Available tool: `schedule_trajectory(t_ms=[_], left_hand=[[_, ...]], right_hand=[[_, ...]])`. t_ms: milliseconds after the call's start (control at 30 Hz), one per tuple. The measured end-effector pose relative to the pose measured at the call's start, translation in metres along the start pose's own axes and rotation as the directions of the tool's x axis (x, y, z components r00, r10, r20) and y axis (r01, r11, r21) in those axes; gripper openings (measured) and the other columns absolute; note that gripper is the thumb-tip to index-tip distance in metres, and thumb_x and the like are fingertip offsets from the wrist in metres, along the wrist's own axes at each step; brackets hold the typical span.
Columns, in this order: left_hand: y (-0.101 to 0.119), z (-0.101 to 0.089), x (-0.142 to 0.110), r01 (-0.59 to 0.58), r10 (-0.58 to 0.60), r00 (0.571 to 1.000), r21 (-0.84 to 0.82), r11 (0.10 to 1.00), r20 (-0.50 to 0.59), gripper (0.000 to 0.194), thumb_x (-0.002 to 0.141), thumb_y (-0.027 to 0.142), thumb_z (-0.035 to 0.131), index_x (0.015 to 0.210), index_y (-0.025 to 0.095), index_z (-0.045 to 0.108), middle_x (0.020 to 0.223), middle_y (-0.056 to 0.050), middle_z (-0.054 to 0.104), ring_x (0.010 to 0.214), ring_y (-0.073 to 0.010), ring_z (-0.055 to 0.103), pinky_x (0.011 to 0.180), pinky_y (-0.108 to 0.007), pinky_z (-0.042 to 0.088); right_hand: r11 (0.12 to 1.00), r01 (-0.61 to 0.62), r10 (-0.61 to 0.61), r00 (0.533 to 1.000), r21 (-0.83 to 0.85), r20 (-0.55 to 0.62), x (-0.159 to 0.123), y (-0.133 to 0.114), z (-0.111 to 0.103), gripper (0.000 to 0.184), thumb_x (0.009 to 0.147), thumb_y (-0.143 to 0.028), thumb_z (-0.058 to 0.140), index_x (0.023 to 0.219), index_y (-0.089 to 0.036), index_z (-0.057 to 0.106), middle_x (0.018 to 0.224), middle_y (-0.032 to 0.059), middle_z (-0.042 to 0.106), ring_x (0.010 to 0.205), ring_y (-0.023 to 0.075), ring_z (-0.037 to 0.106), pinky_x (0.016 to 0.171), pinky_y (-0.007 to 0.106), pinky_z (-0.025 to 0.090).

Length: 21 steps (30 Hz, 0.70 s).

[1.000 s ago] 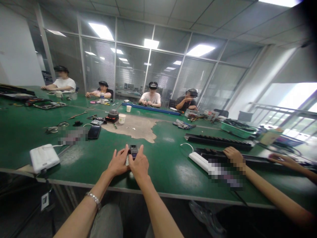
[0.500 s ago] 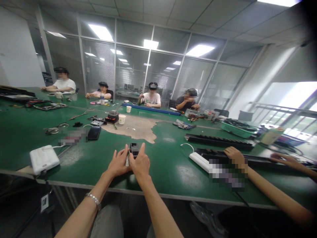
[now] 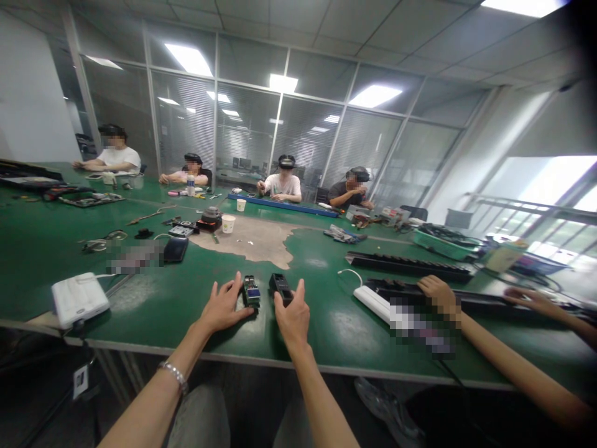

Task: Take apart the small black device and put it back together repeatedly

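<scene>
A small green circuit board (image 3: 251, 292) with a blue part on it lies on the green table in front of me. My left hand (image 3: 226, 306) grips its left side and near end between thumb and index finger, the other fingers spread. Just to the right, my right hand (image 3: 295, 317) is closed on a black plastic housing (image 3: 280, 284), thumb on the near side and index finger along the right. A narrow gap separates the housing from the board. Its underside is hidden.
A white power strip (image 3: 373, 303) and long black rails (image 3: 410, 266) lie to the right, where a neighbour's hand (image 3: 438, 295) rests. Paper cups (image 3: 228, 223), a phone (image 3: 176, 250) and a white box (image 3: 81, 300) stand left. Several people sit opposite.
The black housing has come apart from the circuit board. My right hand has carried it to the right, uncovering the board by my left hand.
</scene>
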<state>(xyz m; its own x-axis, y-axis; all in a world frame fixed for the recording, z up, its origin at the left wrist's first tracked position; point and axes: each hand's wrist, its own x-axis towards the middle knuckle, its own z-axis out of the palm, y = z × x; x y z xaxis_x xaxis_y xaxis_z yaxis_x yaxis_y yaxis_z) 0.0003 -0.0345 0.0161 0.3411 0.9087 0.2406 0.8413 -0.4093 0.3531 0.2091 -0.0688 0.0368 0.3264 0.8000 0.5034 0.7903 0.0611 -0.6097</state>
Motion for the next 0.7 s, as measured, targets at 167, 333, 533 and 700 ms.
schedule_trajectory(t_ms=[167,333,533,700], left_hand=[[0.001,-0.001,0.000,0.003,-0.003,1.000,0.006,1.000,0.003,0.103,0.083,0.067,0.047,0.149,0.016,-0.014,0.153,-0.014,0.028,0.141,-0.0288,0.022,0.113,-0.056,0.003],[0.003,-0.002,-0.001,-0.002,0.002,1.000,-0.018,1.000,0.017,0.101,0.085,0.064,0.047,0.148,0.017,-0.017,0.150,-0.012,0.035,0.142,-0.0280,0.021,0.113,-0.056,0.002],[0.004,-0.003,-0.001,-0.015,0.016,1.000,-0.018,1.000,0.024,0.098,0.087,0.062,0.045,0.148,0.019,-0.018,0.153,-0.010,0.031,0.142,-0.0285,0.020,0.113,-0.058,0.001],[0.003,-0.002,0.000,-0.010,0.010,1.000,-0.011,1.000,0.018,0.102,0.086,0.064,0.047,0.147,0.017,-0.020,0.151,-0.011,0.033,0.142,-0.0285,0.021,0.113,-0.057,0.003]], right_hand=[[0.996,-0.018,0.018,1.000,-0.084,0.001,-0.009,0.009,0.006,0.078,0.089,-0.038,0.051,0.148,-0.002,0.015,0.110,0.0209,0.063,0.100,0.0293,0.062,0.085,0.036,0.046],[0.994,0.058,-0.060,0.998,-0.088,-0.022,-0.013,0.012,0.008,0.084,0.086,-0.041,0.054,0.148,0.000,0.015,0.127,0.0253,0.053,0.113,0.0327,0.054,0.094,0.039,0.042],[0.998,0.060,-0.061,0.998,-0.037,-0.029,-0.015,0.017,0.007,0.079,0.088,-0.040,0.050,0.148,0.000,0.017,0.126,0.0241,0.054,0.114,0.0316,0.053,0.096,0.041,0.040],[0.998,0.057,-0.057,0.998,-0.028,0.001,-0.017,0.020,0.007,0.074,0.088,-0.039,0.050,0.146,0.000,0.023,0.122,0.0247,0.057,0.110,0.0312,0.056,0.092,0.039,0.043]])
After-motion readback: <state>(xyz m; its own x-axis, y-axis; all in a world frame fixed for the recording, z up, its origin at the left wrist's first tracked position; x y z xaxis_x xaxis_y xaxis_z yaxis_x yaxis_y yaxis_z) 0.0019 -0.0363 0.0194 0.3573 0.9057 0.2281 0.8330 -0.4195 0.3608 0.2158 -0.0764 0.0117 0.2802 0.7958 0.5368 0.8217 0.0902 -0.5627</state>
